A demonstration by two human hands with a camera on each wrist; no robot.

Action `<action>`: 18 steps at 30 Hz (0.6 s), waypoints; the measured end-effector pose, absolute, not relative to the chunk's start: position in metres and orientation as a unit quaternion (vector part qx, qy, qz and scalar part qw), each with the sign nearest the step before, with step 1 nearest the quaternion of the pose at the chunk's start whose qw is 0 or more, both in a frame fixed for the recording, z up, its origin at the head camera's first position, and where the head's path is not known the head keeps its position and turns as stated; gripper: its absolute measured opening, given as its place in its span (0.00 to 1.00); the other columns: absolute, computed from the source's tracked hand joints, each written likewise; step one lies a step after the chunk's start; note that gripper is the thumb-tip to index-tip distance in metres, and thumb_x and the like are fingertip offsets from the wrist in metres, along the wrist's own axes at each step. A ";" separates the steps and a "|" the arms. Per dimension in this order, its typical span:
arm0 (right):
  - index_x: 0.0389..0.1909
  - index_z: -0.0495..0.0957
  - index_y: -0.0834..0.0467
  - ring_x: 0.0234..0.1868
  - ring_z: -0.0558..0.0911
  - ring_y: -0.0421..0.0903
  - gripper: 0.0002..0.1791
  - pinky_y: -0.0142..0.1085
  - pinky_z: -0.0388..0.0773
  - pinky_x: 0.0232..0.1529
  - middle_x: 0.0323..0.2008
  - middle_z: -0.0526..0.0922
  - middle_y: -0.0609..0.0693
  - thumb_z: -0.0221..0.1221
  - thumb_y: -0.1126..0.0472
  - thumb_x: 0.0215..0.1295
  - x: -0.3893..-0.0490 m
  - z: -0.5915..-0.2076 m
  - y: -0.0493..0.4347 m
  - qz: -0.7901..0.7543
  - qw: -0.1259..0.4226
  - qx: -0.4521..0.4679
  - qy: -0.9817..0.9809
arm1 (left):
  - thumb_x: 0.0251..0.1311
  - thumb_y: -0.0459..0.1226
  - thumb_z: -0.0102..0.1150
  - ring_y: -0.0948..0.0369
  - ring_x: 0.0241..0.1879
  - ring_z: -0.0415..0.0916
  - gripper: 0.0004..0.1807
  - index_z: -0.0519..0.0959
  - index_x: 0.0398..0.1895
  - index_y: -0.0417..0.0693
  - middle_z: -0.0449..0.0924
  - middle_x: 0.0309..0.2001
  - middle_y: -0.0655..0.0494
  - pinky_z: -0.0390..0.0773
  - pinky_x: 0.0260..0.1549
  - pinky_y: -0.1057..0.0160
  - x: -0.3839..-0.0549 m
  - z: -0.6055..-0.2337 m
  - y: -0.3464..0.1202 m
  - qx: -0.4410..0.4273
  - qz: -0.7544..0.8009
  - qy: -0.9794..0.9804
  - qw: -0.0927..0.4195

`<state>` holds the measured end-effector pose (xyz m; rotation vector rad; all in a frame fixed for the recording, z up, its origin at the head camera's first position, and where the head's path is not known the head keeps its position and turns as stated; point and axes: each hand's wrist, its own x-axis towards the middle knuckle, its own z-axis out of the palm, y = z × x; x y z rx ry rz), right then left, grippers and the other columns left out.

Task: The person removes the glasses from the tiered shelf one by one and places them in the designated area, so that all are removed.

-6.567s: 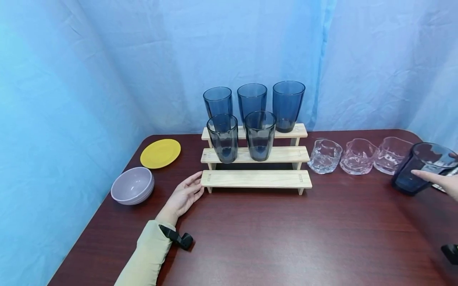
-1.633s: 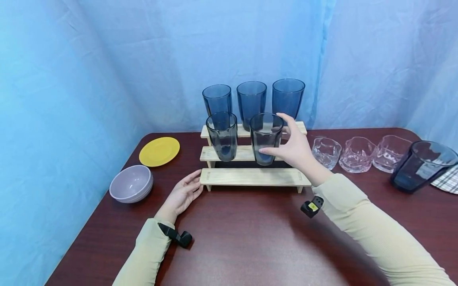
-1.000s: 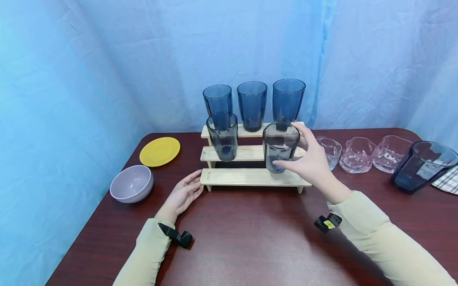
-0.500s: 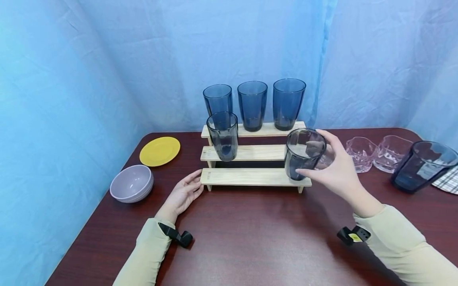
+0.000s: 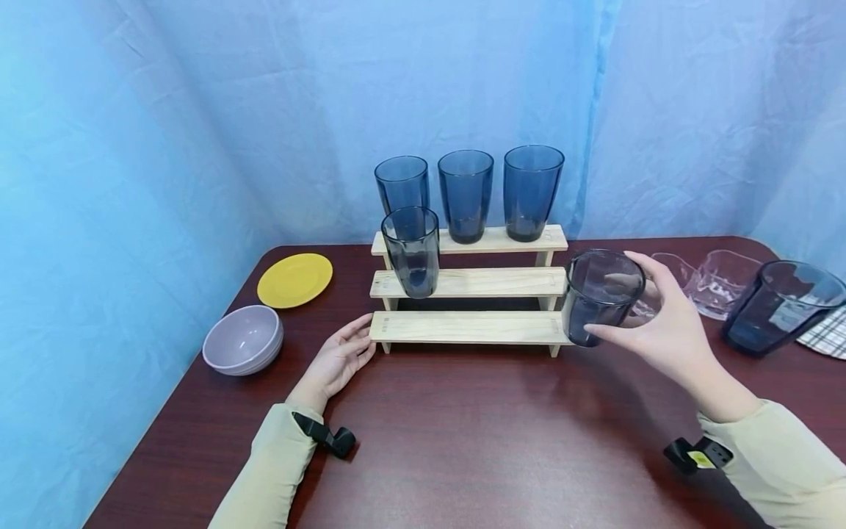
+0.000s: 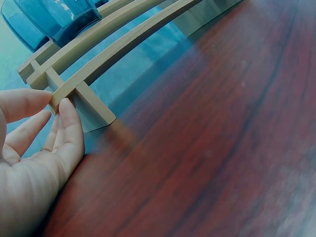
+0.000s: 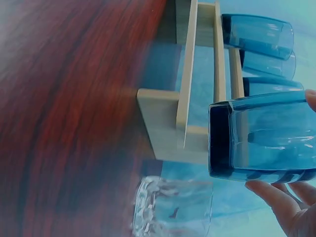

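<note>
With your right hand [image 5: 664,334] you are holding a dark glass [image 5: 595,303] in the air by the wooden rack [image 5: 472,327], thumb and fingers clamping its sides. Your left hand [image 5: 335,361] is pinching the rack's left end; four other glasses [image 5: 411,264] are standing on it.

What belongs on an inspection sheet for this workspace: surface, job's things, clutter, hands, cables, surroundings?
Surface: dark red-brown table.
Job's things: three-tier wooden stand; three blue glasses on its top tier, fourth glass on the middle tier, fifth glass in hand, sixth glass on the table at right.
Clutter: yellow plate, lilac bowl, clear tumblers partly hidden, checked item cut off at the frame edge.
Hands: left hand holds the lowest tier's left end; right hand grips the fifth glass.
Cables: nothing seen.
Surroundings: pale blue drapes.
</note>
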<state>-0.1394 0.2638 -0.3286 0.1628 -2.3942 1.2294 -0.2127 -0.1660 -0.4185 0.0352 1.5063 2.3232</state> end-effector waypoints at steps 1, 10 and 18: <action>0.68 0.60 0.45 0.32 0.77 0.21 0.57 0.18 0.75 0.29 0.44 0.70 0.28 0.78 0.67 0.33 -0.139 -0.329 0.266 0.436 0.222 0.051 -0.871 | 0.68 0.22 0.37 0.70 0.38 0.75 0.32 0.46 0.74 0.39 0.73 0.42 0.60 0.76 0.41 0.73 -0.213 -0.419 -0.166 0.013 0.824 0.536 0.185; 0.68 0.59 0.45 0.29 0.75 0.21 0.57 0.16 0.72 0.29 0.41 0.72 0.22 0.77 0.67 0.34 -0.131 -0.330 0.289 0.415 0.234 0.028 -0.879 | 0.67 0.22 0.38 0.69 0.39 0.75 0.32 0.46 0.74 0.39 0.72 0.43 0.59 0.76 0.42 0.73 -0.213 -0.420 -0.166 0.011 0.821 0.540 0.184; 0.69 0.57 0.44 0.32 0.75 0.18 0.55 0.15 0.73 0.29 0.39 0.73 0.21 0.74 0.70 0.39 -0.125 -0.330 0.307 0.441 0.227 0.011 -0.868 | 0.68 0.22 0.38 0.69 0.38 0.75 0.32 0.47 0.74 0.40 0.72 0.43 0.59 0.76 0.42 0.73 -0.214 -0.420 -0.166 0.008 0.820 0.541 0.186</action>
